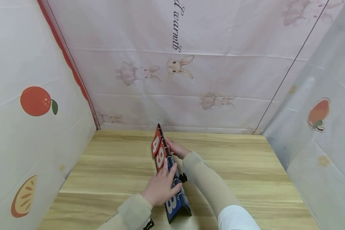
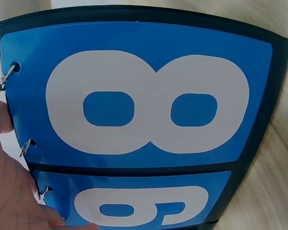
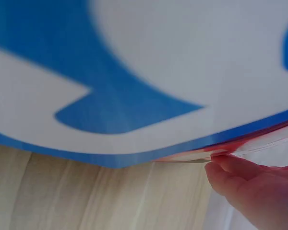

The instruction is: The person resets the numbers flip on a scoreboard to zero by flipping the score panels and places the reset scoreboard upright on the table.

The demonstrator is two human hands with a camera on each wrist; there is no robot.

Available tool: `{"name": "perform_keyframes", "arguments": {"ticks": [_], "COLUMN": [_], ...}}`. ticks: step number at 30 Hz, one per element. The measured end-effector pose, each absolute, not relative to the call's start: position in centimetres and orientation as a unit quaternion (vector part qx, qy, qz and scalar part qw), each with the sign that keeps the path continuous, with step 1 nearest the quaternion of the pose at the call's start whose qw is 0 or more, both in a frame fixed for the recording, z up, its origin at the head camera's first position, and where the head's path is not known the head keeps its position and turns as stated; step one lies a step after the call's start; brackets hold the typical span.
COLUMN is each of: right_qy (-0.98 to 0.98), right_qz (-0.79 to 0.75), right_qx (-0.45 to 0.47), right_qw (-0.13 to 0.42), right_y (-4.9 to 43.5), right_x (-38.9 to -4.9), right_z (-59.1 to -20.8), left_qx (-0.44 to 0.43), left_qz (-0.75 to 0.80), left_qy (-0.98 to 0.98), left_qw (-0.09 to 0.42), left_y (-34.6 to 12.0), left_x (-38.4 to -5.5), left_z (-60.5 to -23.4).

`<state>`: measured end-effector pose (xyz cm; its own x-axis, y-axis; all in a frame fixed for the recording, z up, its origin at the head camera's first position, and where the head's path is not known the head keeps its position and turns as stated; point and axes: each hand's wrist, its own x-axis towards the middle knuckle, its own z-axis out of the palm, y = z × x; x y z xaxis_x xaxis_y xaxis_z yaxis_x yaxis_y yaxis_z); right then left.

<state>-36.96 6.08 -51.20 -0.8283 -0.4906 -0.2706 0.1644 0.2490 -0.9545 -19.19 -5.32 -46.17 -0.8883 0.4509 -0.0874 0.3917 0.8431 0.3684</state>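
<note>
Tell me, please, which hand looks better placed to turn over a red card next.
Probably the right hand: it appears to pinch a red card at its edge, while the left hand rests on the opposite face of the scoreboard.

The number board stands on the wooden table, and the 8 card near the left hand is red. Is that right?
Not quite: the 8 card near the left hand is blue, not red, as the left wrist view shows. The number board does stand on the wooden table.
</note>
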Motion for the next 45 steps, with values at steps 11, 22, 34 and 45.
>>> {"name": "perform_keyframes", "arguments": {"ticks": [11, 22, 34, 45], "right_qy": [0.739, 0.729, 0.737, 0.717], "right_qz": [-0.59, -0.578, -0.592, -0.68], "right_qx": [-0.099, -0.106, -0.079, 0.001], "right_qw": [0.31, 0.353, 0.318, 0.153], "right_y": [6.4, 7.1, 6.7, 7.2], "right_x": [-36.8, -36.9, -36.3, -36.8], "right_z": [-51.4, -51.4, -51.7, -50.8], "left_qx": [0.218, 0.217, 0.207, 0.207], "left_qz": [0.161, 0.154, 0.158, 0.166], "left_qy": [0.959, 0.96, 0.959, 0.957], "left_qw": [0.083, 0.085, 0.111, 0.119], "left_y": [-5.4, -5.0, -5.2, -5.0], "left_x": [-19.3, -19.3, -19.0, -19.4], "left_z": [-46.4, -46.2, -46.1, -46.2]}}
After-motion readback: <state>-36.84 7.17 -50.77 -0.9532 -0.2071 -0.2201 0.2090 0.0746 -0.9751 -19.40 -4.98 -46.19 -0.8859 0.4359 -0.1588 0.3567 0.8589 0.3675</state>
